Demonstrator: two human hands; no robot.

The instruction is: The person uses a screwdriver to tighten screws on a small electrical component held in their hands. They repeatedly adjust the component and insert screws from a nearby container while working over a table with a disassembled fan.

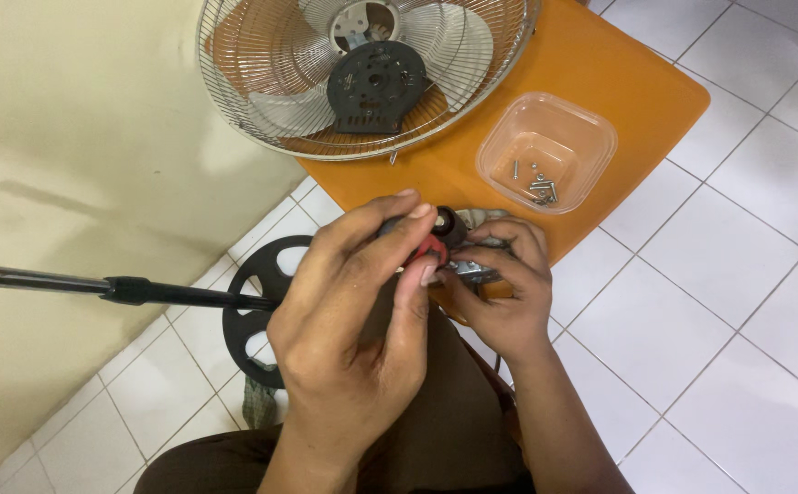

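My left hand (353, 311) is closed around a screwdriver with a red and black handle (436, 240), its end pointing toward my right hand. My right hand (501, 293) grips a small grey metal part (474, 267) at the near edge of the orange table (600, 82). The two hands touch, and the fingers hide most of the metal part and the screwdriver's tip. Both are held just above my lap.
A wire fan grille (362, 78) with pale blades lies on the table, a black round plate (376, 87) resting on it. A clear plastic tub (545, 151) holds several small screws. A black round stand base (257, 311) with a pole (70, 284) lies on the white tiled floor.
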